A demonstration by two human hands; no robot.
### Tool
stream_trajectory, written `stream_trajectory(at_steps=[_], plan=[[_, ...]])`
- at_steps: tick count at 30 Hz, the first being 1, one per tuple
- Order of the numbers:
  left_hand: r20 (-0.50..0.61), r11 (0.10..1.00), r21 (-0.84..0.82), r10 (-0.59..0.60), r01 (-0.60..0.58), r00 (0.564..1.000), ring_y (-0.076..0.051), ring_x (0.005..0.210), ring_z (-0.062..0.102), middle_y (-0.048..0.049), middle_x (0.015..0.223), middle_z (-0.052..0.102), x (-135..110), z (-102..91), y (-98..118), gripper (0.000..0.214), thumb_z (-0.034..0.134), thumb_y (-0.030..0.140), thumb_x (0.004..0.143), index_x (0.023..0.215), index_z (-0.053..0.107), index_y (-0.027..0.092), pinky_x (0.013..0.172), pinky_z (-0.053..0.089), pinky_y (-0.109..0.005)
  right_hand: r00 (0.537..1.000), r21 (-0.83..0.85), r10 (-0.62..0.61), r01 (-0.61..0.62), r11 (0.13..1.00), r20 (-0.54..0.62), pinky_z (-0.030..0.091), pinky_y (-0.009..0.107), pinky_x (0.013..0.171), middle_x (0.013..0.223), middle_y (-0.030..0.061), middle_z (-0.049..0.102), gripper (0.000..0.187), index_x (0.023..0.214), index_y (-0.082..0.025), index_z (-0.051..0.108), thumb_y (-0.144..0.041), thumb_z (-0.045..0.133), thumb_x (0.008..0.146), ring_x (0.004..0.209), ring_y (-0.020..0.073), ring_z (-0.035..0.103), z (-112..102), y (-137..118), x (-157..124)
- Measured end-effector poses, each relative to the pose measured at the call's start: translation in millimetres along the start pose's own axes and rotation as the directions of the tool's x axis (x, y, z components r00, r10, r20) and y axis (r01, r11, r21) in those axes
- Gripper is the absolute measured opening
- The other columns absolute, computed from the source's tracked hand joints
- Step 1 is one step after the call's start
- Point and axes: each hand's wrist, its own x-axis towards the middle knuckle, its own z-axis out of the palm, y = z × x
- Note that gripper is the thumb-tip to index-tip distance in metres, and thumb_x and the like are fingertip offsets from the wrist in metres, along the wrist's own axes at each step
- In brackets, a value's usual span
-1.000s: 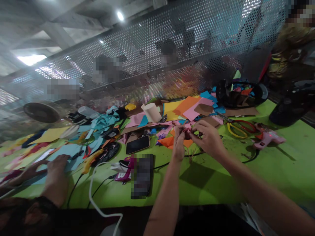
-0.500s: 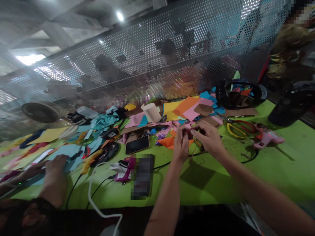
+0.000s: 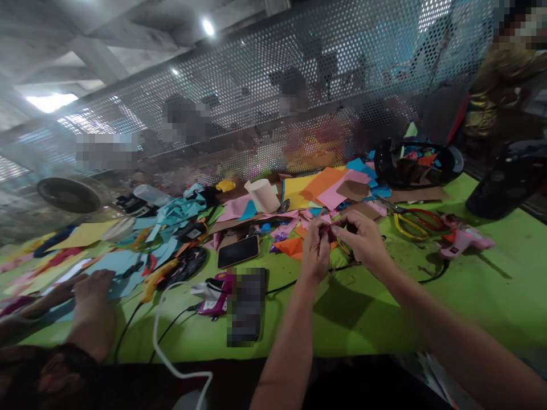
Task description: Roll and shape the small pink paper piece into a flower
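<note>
Close together above the green tabletop (image 3: 367, 324), both hands are closed on one small, dark reddish piece (image 3: 327, 228). Its kind is too small to make out. My left hand (image 3: 315, 253) pinches it from the left. From the right, the thumb and fingers of my right hand (image 3: 363, 239) meet on it, partly covering it. Just left of my hands lies an orange paper scrap (image 3: 290, 247). To their right, scissors (image 3: 410, 228) with yellow and red handles rest beside a pink glue gun (image 3: 461, 244).
Colored paper sheets (image 3: 325, 188) and a white roll (image 3: 264, 196) lie behind. Two phones, one a black phone (image 3: 238, 252), sit left of my arms near cables. A co-worker's hand (image 3: 96, 282) is farther left. A black basket (image 3: 391, 171) and dark container (image 3: 504, 179) stand at right.
My fingers have shifted slightly around the small piece, with my hands in nearly the same place. The co-worker's hands at left have moved a little to the left.
</note>
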Motion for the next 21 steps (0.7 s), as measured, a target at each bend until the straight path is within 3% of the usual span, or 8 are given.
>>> stream_trajectory(at_steps=[6, 14, 21], plan=[[0.011, 1.0, -0.029, -0.007, 0.007, 1.0, -0.017, 0.092, 0.052, -0.0035, 0.101, 0.055, -1, 1.5, -5, 0.017, 0.042, 0.033, 0.095, 0.105, 0.053, 0.025, 0.087, 0.043, -0.031, 1.0, -0.018, 0.019, -0.02, 1.0, -0.024, 0.04, 0.026, 0.059, 0.072, 0.0, 0.06, 0.007, 0.07, -0.019, 0.066, -0.022, 0.062, 0.076, 0.066, 0.0144, 0.053, 1, 1, -1], [-0.071, 0.956, -0.264, -0.149, 0.125, 0.986, -0.013, 0.077, 0.05, -0.0009, 0.087, 0.052, 5, 4.9, 3, 0.019, 0.05, 0.041, 0.092, 0.092, 0.052, 0.022, 0.069, 0.045, -0.024, 0.958, -0.246, -0.283, 0.284, 0.927, 0.042, 0.047, 0.03, 0.072, 0.082, 0.0049, 0.062, 0.01, 0.075, -0.021, 0.063, -0.015, 0.059, 0.083, 0.079, 0.019, 0.06, 0, -2, -2], [0.032, 0.891, -0.386, -0.245, 0.238, 0.969, -0.01, 0.063, 0.045, 0.0028, 0.074, 0.047, 9, 2.1, -3, 0.024, 0.054, 0.046, 0.088, 0.09, 0.05, 0.022, 0.061, 0.043, -0.022, 0.904, -0.348, -0.393, 0.428, 0.834, 0.172, 0.048, 0.033, 0.076, 0.086, 0.0071, 0.065, 0.012, 0.079, -0.022, 0.065, -0.018, 0.058, 0.087, 0.085, 0.0215, 0.061, -4, -1, 0]])
